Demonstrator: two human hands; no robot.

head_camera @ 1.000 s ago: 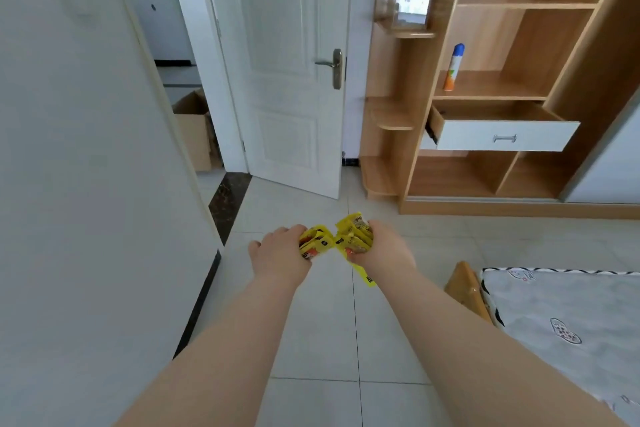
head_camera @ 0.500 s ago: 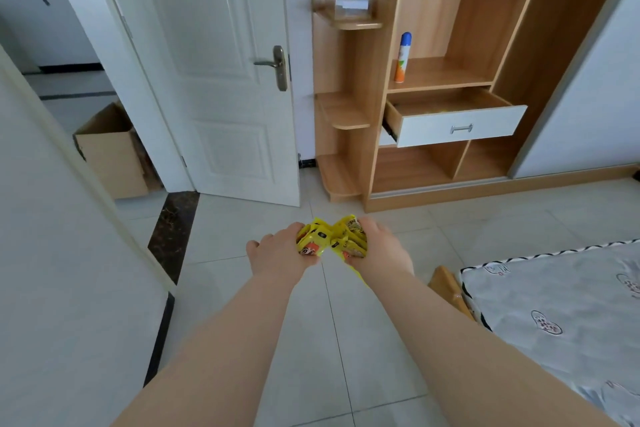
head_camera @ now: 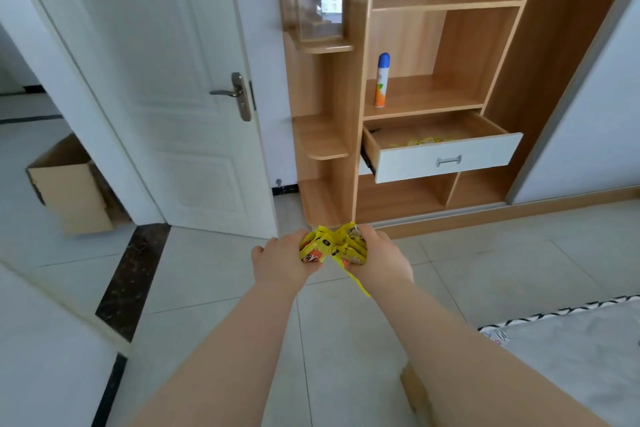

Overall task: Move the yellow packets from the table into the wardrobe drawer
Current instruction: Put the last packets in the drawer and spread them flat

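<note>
Left hand (head_camera: 280,262) and right hand (head_camera: 382,255) clutch yellow packets (head_camera: 330,246).

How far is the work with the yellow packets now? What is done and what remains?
Done: the drawer stands open, and some yellow packets already lie inside it. In hand: the left hand and right hand together grip a bunch of packets above the floor, short of the wardrobe. Left: carry this bunch to the drawer and drop it in. The table is out of view, so any further packets cannot be judged.
</note>
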